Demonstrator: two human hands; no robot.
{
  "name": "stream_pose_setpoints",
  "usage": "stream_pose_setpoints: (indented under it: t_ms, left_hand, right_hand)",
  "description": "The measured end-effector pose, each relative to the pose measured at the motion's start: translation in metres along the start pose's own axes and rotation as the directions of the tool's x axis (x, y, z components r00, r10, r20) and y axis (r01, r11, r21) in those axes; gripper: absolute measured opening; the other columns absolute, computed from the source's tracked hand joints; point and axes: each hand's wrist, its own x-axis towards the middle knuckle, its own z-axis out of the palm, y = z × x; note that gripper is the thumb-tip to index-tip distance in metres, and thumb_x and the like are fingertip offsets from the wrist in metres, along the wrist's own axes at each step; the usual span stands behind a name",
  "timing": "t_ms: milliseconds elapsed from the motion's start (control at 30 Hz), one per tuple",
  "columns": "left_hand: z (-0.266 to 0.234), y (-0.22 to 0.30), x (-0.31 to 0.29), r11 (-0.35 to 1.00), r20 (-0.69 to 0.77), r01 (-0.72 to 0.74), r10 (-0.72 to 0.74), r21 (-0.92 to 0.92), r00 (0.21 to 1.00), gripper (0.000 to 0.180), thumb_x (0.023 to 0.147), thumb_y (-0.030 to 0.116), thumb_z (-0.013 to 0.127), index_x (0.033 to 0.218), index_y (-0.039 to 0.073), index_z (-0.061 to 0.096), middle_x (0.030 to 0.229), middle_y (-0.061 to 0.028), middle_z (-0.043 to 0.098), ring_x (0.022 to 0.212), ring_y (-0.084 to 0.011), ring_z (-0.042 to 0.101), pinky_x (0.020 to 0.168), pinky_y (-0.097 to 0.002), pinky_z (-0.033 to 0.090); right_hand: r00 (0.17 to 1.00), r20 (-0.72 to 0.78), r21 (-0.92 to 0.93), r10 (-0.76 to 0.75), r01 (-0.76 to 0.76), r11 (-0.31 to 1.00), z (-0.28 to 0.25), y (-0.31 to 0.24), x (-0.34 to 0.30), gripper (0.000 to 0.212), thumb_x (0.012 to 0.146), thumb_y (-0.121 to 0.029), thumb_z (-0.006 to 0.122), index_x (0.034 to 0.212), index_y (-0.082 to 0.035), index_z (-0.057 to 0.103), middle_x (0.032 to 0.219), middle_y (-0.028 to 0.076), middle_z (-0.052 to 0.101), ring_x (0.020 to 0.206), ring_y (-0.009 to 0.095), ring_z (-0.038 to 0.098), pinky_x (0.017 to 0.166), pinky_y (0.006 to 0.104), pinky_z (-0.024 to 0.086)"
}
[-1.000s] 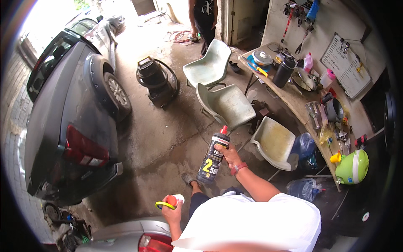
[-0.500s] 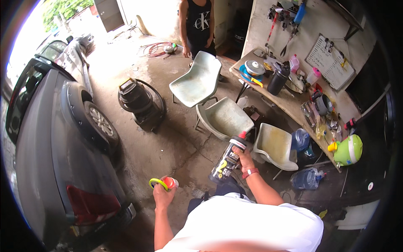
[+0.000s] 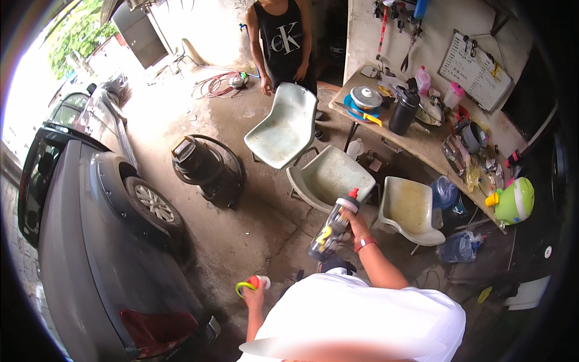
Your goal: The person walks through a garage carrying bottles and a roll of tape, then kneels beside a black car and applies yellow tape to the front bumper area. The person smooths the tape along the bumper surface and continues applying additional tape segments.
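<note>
My right hand [image 3: 356,228] grips a dark plastic bottle [image 3: 332,227] with a red cap and a yellow mark, held tilted in front of me over the concrete floor. My left hand [image 3: 253,294] is down at my side and holds a small round pad with a yellow-green edge and a red part [image 3: 252,283]. I wear a white shirt and a red wristband on the right wrist.
A grey car [image 3: 90,241] fills the left, its rear wheel [image 3: 151,204] close. A black vacuum [image 3: 202,166] and three pale plastic chairs [image 3: 329,178] stand ahead. A cluttered workbench [image 3: 422,139] runs along the right wall. Another person in a black top [image 3: 280,42] stands at the back.
My view has swung to the right and up the yard. The left hand with the pad has dropped lower; the right hand keeps the bottle, now tilted more.
</note>
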Motion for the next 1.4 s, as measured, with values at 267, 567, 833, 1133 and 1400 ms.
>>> stream_pose_setpoints:
  t_ms: [267,567,833,1133,1400]
  left_hand:
    - [0.004,-0.045,-0.049,0.907,0.04,0.372,-0.387,0.197,0.921,0.056,0.086,0.023,0.099,0.127,-0.003,0.07,0.117,-0.0143,0.076,0.107,-0.0262,0.072,0.099,-0.0412,0.058]
    - [0.003,-0.039,-0.021,0.895,0.01,0.416,-0.423,0.164,0.906,0.054,0.086,0.023,0.099,0.125,-0.002,0.071,0.117,-0.0136,0.076,0.105,-0.0255,0.072,0.098,-0.0408,0.058]
    - [0.027,-0.004,0.042,0.964,0.077,0.255,-0.25,-0.074,0.965,0.053,0.086,0.023,0.099,0.123,-0.002,0.071,0.117,-0.013,0.076,0.104,-0.025,0.072,0.097,-0.0405,0.058]
    - [0.003,-0.024,0.078,0.959,0.303,0.143,-0.216,0.244,0.928,0.049,0.084,0.022,0.099,0.117,-0.003,0.072,0.113,-0.0109,0.076,0.101,-0.0225,0.071,0.091,-0.0391,0.058]
    - [-0.035,-0.081,0.108,0.94,0.415,0.079,-0.22,0.331,0.883,0.051,0.082,0.025,0.1,0.116,-0.001,0.072,0.112,-0.0102,0.077,0.1,-0.022,0.072,0.09,-0.0398,0.058]
  right_hand:
    - [0.981,0.151,-0.11,-0.124,0.141,0.984,0.029,-0.022,0.035,0.069,0.084,-0.039,0.101,0.139,-0.009,0.071,0.123,0.003,0.078,0.114,0.014,0.073,0.101,0.0355,0.06]
    - [0.989,0.137,-0.125,-0.053,0.07,0.99,0.021,-0.02,0.039,0.065,0.089,-0.033,0.097,0.144,-0.01,0.073,0.13,0.002,0.077,0.116,0.015,0.072,0.104,0.0369,0.058]
    - [0.975,0.153,-0.102,-0.16,0.176,0.979,0.007,-0.024,0.042,0.059,0.09,-0.04,0.094,0.138,-0.011,0.076,0.123,0.003,0.08,0.112,0.017,0.075,0.102,0.0384,0.059]
    - [0.982,-0.153,0.321,0.11,-0.056,0.946,-0.03,-0.027,0.006,0.058,0.088,-0.042,0.097,0.134,-0.011,0.076,0.12,0.003,0.082,0.107,0.017,0.078,0.094,0.0366,0.062]
    - [0.9,-0.412,-0.072,-0.142,0.123,0.99,-0.051,0.032,-0.126,0.056,0.093,-0.042,0.09,0.136,-0.009,0.075,0.119,0.004,0.081,0.106,0.018,0.078,0.089,0.0392,0.064]
